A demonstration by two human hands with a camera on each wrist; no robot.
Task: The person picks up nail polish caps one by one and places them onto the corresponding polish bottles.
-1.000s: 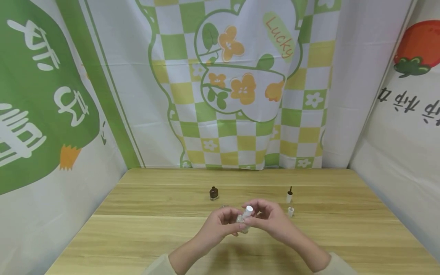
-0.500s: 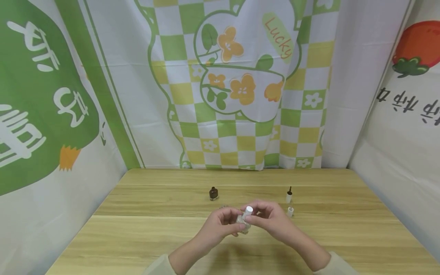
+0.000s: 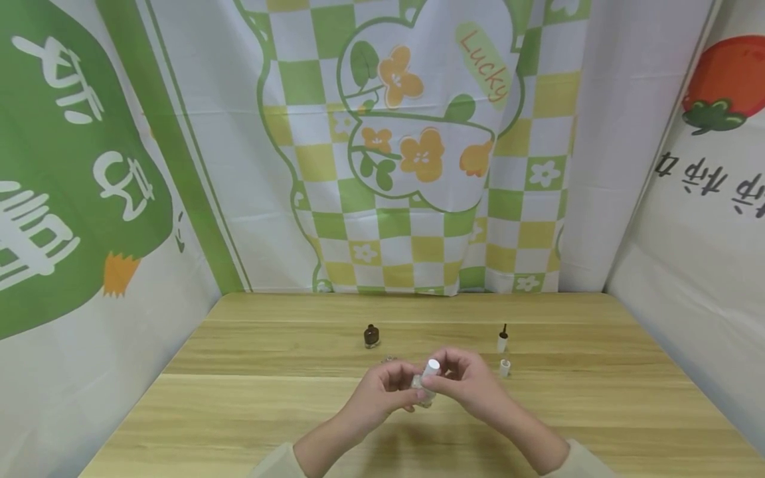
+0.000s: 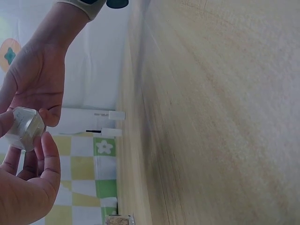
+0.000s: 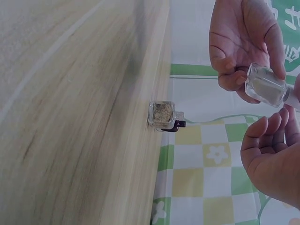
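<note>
Over the near middle of the table, my left hand grips a small clear glass nail polish bottle with pale, whitish contents, by its body. Above it, my right hand pinches the bottle's white cap between thumb and fingers. Cap and bottle neck meet in the right wrist view; whether the thread is tight cannot be seen. The bottle leans slightly in the head view and is held clear of the table.
A dark nail polish bottle stands uncapped further back. Near it is a clear bottle with speckled beige contents, mostly hidden by my left hand in the head view. On the right stand a white cap with upturned dark brush and another white cap.
My right hand's fingers and wrist have shifted slightly at the white cap. My left hand and the bottle stay nearly in place, and the things on the table have not moved.
</note>
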